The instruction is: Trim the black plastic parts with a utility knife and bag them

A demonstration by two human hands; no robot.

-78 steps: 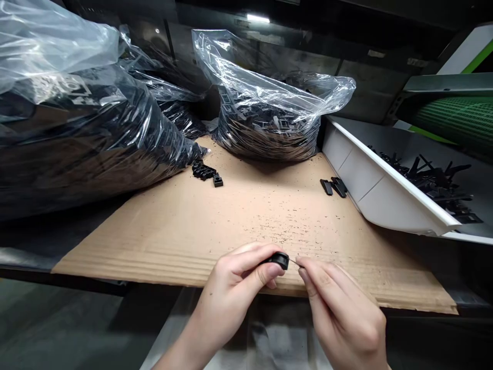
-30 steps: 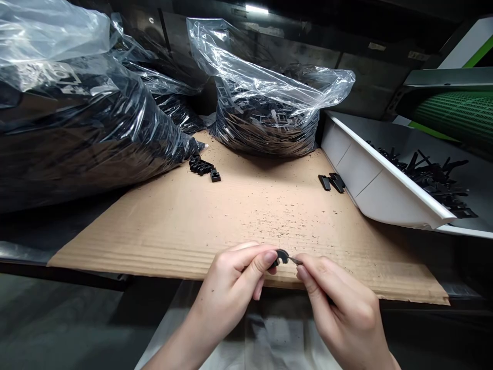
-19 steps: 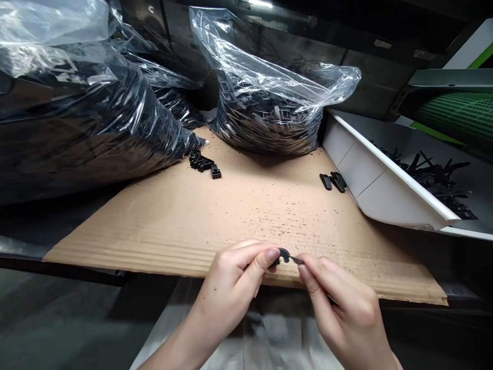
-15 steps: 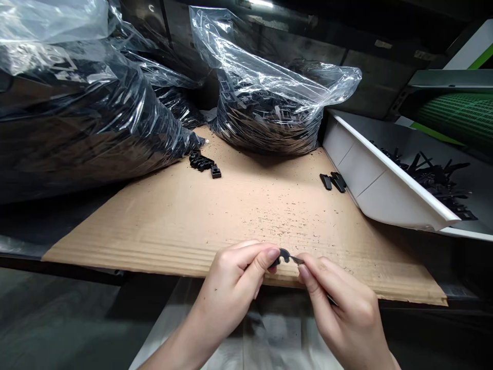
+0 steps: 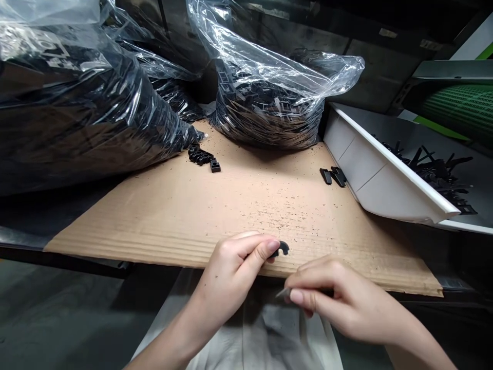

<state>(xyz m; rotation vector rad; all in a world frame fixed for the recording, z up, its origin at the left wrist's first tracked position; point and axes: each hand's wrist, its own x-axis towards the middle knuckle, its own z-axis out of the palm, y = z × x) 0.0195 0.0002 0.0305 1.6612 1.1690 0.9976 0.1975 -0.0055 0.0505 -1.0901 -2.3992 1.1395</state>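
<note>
Between thumb and fingers, my left hand (image 5: 234,272) pinches a small black plastic part (image 5: 284,248) whose curved, hook-like end sticks out to the right, over the front edge of the cardboard sheet (image 5: 165,221). My right hand (image 5: 335,298) is closed on a small blade (image 5: 284,294); its pointed grey tip shows to the left of the thumb, and the rest is hidden in the fingers. The blade is below the black part and apart from it. Fine dark shavings (image 5: 277,213) lie scattered on the cardboard beyond my hands.
Large plastic bags (image 5: 84,113) bulge at the left. Another clear bag of black parts (image 5: 269,113) stands at the back. Small black pieces (image 5: 200,155) lie by the left bag, and flat black pieces (image 5: 333,176) beside a white bin (image 5: 370,164) holding black parts.
My right hand has drawn the blade away from the black part, down and slightly left, and has turned. My left hand keeps its pinch on the part, nearly in place.
</note>
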